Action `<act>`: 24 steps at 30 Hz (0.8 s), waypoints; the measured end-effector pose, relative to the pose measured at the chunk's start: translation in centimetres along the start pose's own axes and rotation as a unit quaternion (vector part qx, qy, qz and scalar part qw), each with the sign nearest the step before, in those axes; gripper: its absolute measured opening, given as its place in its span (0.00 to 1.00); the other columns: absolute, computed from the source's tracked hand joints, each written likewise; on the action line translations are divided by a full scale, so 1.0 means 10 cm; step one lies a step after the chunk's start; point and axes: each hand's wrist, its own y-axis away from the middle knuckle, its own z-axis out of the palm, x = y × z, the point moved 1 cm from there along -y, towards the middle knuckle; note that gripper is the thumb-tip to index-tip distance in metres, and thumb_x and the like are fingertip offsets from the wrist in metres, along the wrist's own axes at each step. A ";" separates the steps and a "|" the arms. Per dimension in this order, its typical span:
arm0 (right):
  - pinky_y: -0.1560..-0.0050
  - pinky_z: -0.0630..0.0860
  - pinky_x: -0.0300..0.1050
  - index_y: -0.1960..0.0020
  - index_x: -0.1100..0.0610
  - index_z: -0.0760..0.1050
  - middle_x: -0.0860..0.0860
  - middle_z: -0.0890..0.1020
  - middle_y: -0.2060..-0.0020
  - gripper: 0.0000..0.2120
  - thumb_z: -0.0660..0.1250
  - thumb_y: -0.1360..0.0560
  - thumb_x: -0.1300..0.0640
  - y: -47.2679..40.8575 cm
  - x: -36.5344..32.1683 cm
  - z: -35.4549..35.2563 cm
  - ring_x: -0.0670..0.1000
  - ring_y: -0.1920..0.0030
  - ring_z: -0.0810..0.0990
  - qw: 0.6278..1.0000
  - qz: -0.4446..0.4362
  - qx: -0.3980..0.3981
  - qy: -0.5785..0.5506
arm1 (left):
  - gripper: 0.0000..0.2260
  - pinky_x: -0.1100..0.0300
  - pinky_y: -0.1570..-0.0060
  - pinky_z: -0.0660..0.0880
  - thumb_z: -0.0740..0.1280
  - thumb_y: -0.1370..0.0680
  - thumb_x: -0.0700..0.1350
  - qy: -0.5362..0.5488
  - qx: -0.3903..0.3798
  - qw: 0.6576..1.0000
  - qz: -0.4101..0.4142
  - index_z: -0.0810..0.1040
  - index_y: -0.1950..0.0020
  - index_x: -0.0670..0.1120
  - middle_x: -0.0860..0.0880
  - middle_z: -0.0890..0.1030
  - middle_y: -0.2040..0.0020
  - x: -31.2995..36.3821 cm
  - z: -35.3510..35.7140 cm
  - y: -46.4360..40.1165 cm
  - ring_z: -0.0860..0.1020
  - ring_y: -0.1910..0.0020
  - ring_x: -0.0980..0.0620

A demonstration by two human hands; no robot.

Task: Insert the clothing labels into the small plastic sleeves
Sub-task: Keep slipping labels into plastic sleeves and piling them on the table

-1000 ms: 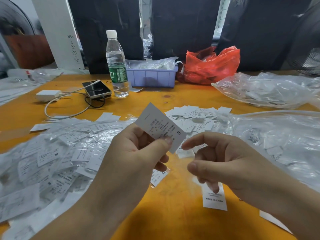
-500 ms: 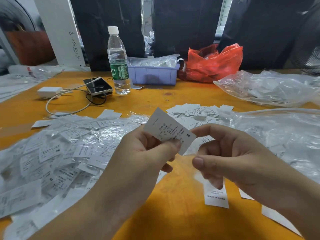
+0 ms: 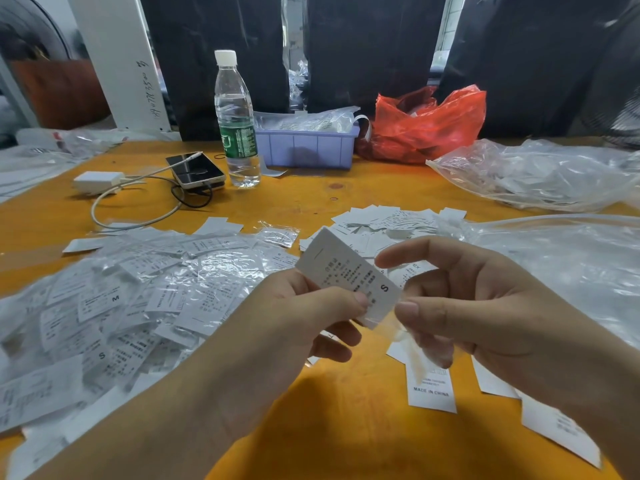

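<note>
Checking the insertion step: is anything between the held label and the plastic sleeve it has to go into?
Nothing visible. The left hand pinches the S label; its lower corner already meets the clear sleeve held by the right hand.

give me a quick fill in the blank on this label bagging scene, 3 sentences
1. The label pinched in the left hand bears the size letter ____.
2. The water bottle has a ____ cap.
3. The tray beside the bottle stands left of a ____ plastic bag.

Missing words: S; white; red
</note>
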 end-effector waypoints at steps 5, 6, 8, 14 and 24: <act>0.74 0.70 0.41 0.47 0.58 0.80 0.59 0.76 0.70 0.17 0.72 0.35 0.64 0.00 -0.01 0.00 0.50 0.75 0.74 1.000 0.006 -0.003 0.010 | 0.08 0.62 0.67 0.77 0.70 0.35 0.45 -0.022 -0.002 1.000 0.006 0.85 0.57 0.51 0.47 0.84 0.64 0.00 -0.01 0.01 0.80 0.68 0.53; 0.74 0.70 0.41 0.47 0.58 0.80 0.60 0.76 0.70 0.16 0.72 0.35 0.64 0.00 -0.01 -0.01 0.50 0.74 0.74 1.000 0.008 -0.003 0.012 | 0.09 0.63 0.67 0.77 0.70 0.35 0.45 -0.030 -0.003 1.000 0.010 0.85 0.57 0.51 0.47 0.84 0.63 0.00 -0.01 0.01 0.80 0.69 0.53; 0.74 0.71 0.41 0.49 0.58 0.81 0.60 0.77 0.69 0.14 0.72 0.34 0.63 0.00 -0.01 -0.01 0.50 0.74 0.74 1.000 0.012 -0.006 0.025 | 0.09 0.63 0.67 0.77 0.71 0.34 0.45 -0.048 -0.008 0.999 0.020 0.85 0.56 0.53 0.48 0.84 0.63 0.00 -0.01 0.01 0.80 0.69 0.54; 0.71 0.72 0.41 0.55 0.58 0.83 0.56 0.79 0.70 0.07 0.71 0.32 0.57 0.00 0.03 0.00 0.53 0.70 0.74 0.993 0.021 -0.015 0.116 | 0.09 0.67 0.68 0.75 0.70 0.34 0.44 -0.101 -0.034 0.993 0.050 0.84 0.58 0.57 0.50 0.84 0.63 0.03 -0.01 0.03 0.78 0.70 0.58; 0.65 0.75 0.40 0.60 0.55 0.83 0.50 0.80 0.68 0.08 0.70 0.32 0.50 -0.01 0.05 -0.01 0.45 0.68 0.76 0.983 0.006 -0.002 0.185 | 0.10 0.65 0.67 0.76 0.73 0.35 0.49 -0.133 -0.015 0.990 0.040 0.82 0.55 0.57 0.51 0.83 0.64 -0.03 -0.06 0.00 0.78 0.70 0.58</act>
